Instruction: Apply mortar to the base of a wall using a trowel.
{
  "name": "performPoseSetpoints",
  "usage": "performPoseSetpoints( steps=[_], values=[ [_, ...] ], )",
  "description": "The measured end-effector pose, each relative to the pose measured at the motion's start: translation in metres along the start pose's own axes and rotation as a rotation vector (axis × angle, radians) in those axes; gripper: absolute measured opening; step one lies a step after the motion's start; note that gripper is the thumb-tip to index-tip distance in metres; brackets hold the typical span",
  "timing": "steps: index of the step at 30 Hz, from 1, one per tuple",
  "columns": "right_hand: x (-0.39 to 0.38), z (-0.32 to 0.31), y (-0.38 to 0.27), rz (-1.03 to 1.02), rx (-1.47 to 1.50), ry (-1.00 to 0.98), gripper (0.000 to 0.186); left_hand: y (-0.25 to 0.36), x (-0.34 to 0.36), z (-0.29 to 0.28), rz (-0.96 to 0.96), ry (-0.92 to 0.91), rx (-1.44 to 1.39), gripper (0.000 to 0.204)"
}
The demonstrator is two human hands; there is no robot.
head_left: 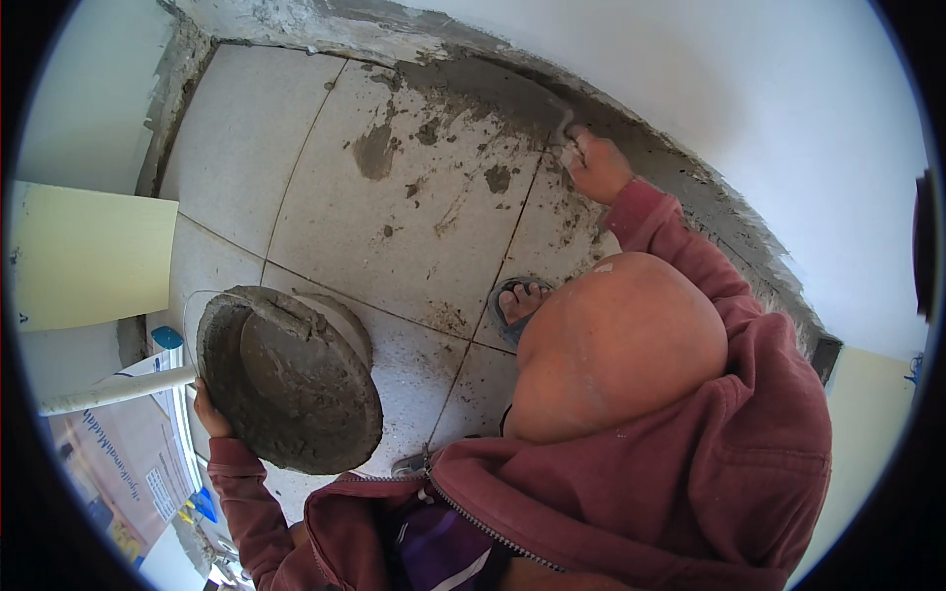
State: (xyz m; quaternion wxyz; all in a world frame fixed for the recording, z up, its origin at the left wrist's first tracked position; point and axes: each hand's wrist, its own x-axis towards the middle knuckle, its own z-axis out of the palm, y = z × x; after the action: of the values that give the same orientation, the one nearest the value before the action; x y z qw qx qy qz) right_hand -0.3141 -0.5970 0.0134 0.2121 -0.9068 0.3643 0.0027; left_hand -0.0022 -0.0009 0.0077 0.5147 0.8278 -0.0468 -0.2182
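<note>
My left hand (210, 410) grips the outer side of a mortar-caked bucket (340, 409), which is tilted so its mouth faces me. Wet grey mortar (279, 369) coats its inside and rim. At the far right, my right hand (594, 165) is closed round the handle of a trowel, whose curved metal neck (565, 118) shows beyond the fingers. The trowel's blade blends into the grey mortar strip (483, 84) along the foot of the wall, so its outline is hard to make out.
Mortar splashes (374, 150) dot the pale floor tiles (325, 207). The white wall (690, 69) curves along the far and right sides. A yellow panel (94, 256), a pale pipe (118, 391) and a printed sheet (123, 463) are at left. My sandaled foot (519, 303) stands near the middle.
</note>
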Motion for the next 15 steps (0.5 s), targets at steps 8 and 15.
performPoseSetpoints(
  steps=[8,15],
  values=[
    [-0.040,0.011,0.053,0.045,-0.306,-0.143,0.037,0.005,0.005,0.004,-0.013,-0.038,-0.068,0.050],
    [-0.022,-0.038,0.000,0.100,-0.069,-0.093,0.038,0.006,0.003,0.005,0.005,0.000,-0.007,0.053]
  ],
)
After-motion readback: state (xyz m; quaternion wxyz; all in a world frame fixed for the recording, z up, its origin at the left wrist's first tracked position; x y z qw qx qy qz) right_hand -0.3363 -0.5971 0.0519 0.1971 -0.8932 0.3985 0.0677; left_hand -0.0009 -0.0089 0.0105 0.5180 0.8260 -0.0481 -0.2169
